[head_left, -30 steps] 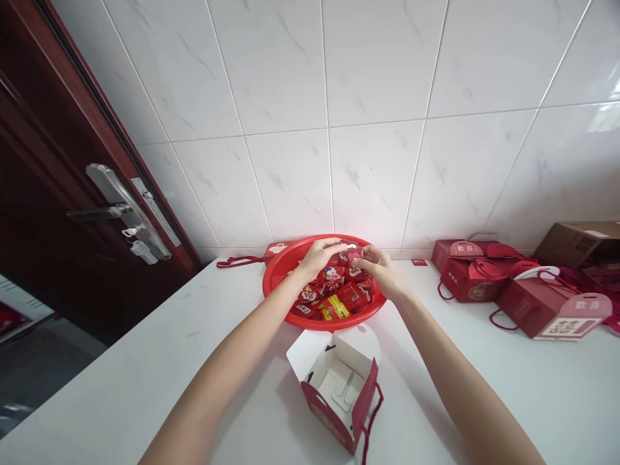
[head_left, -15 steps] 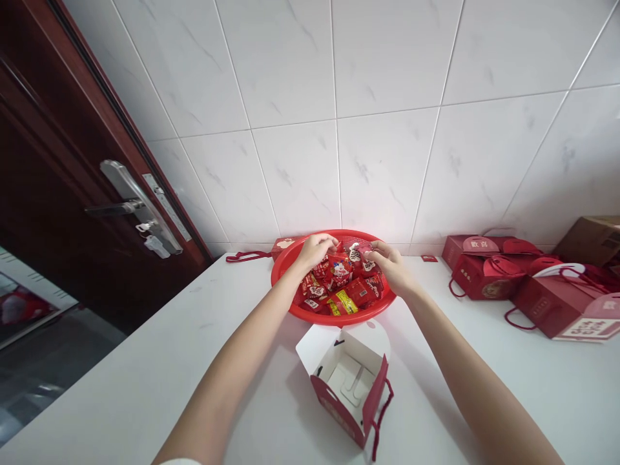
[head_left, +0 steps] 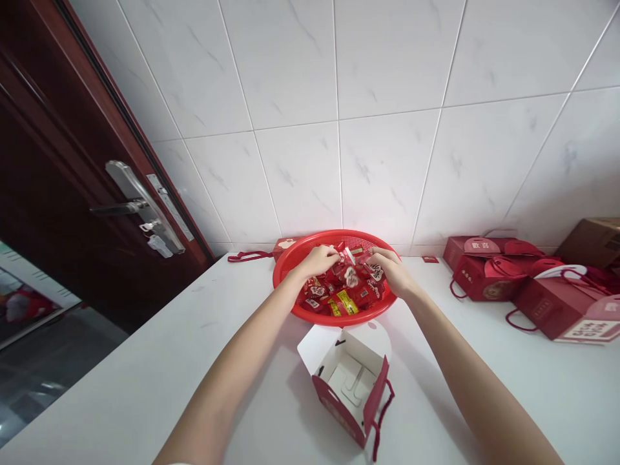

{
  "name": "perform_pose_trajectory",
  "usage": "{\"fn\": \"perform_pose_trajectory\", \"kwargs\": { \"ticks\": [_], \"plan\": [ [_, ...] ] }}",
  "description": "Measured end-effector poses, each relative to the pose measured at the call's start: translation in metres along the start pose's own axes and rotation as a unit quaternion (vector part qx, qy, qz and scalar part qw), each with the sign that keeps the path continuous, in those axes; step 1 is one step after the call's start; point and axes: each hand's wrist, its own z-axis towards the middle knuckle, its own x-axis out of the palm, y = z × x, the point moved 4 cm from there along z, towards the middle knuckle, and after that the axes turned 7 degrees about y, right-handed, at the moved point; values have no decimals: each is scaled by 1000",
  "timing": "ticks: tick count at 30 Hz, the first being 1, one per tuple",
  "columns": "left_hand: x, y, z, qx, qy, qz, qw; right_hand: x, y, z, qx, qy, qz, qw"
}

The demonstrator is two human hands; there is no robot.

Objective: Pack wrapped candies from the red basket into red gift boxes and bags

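Observation:
A red oval plastic basket (head_left: 285,300) with perforated walls holds many small red wrapped snack packets (head_left: 317,292), some with yellow labels. Over its left part, my left hand (head_left: 320,260) is closed with its fingertips pinched on a red packet (head_left: 347,259). Inside the right rim, my right hand (head_left: 391,272) is also closed, its thumb and fingers on another red packet with white print (head_left: 375,270). In front of the basket stands a red gift box (head_left: 341,407) with its flaps up, a white inside and a red rope handle.
Several closed red gift boxes (head_left: 489,278) with rope handles stand at the right, near a brown carton (head_left: 591,242). Another red box (head_left: 285,244) lies behind the basket. A small red packet (head_left: 430,259) lies by the tiled wall. A dark door (head_left: 72,161) is at the left.
My left hand has shifted slightly down and right, and a red packet now shows raised at its fingertips. My right hand has moved slightly down. The open gift box stays in place.

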Motion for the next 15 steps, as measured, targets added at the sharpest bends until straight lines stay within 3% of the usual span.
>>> {"fn": "perform_pose_trajectory", "kwargs": {
  "ticks": [4,9,15],
  "plan": [
    [-3,-11,-2,62,-39,-66,995,1,6,-3,-14,-25,10,1000],
    [-1,-20,-5,117,-25,-145,982,5,9,-5,-32,16,86,996],
    [-2,-18,-3,136,-10,-221,966,4,6,-4,-41,24,97,994]
  ]
}}
